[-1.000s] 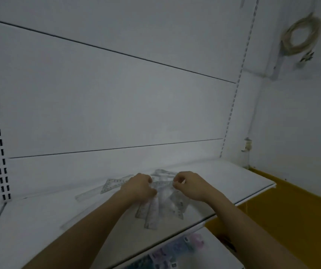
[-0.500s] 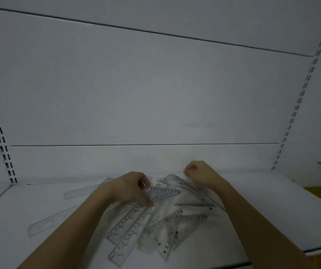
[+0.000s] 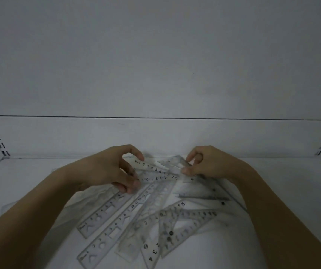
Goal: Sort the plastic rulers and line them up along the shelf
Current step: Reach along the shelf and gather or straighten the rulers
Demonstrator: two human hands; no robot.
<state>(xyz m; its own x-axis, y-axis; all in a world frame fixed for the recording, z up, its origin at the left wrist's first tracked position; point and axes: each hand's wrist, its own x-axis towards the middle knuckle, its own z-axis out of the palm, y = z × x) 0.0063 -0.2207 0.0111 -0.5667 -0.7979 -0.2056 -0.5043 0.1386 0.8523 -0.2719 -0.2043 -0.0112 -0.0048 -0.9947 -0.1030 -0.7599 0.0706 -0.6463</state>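
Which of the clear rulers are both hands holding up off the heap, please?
The short ruler numbered 0 to 10: left hand and right hand pinch its ends, while the others lie fanned on the shelf.

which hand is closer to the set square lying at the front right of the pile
Right. The right hand pinches a small ruler at the back of the pile, above the set square; the left hand holds the ruler's other end, further left.

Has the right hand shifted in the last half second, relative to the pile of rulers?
Yes. The right hand has come nearer, from the shelf's back wall to pinch the short ruler, whose other end the left hand holds.
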